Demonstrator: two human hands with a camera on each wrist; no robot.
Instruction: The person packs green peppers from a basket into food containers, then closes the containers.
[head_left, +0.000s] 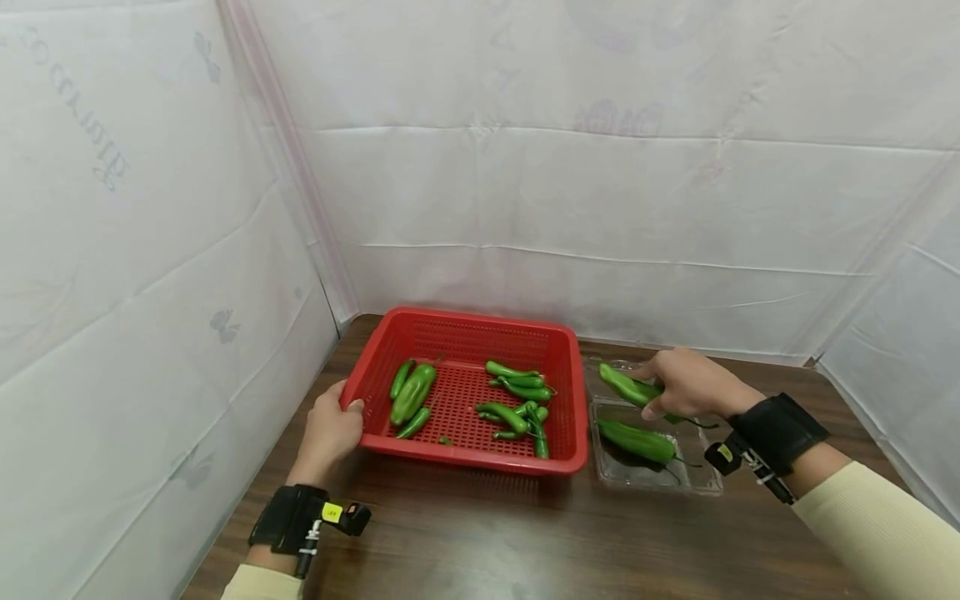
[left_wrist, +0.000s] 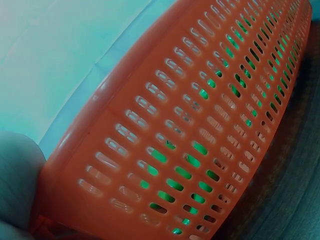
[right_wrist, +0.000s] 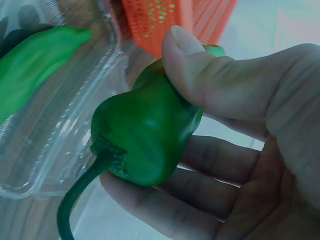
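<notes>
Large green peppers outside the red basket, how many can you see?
2. One pepper is held in the right hand above the clear plastic tray; the other pepper lies inside that tray. More could be hidden behind the hand.

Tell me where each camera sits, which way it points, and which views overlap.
Head: looks forward and down at the red basket; both hands show, left hand, right hand.
Left wrist: beside the basket's slotted wall; a bit of hand shows at the lower left.
Right wrist: looks along the palm at the held pepper.
Shared: every view shows the basket.
</notes>
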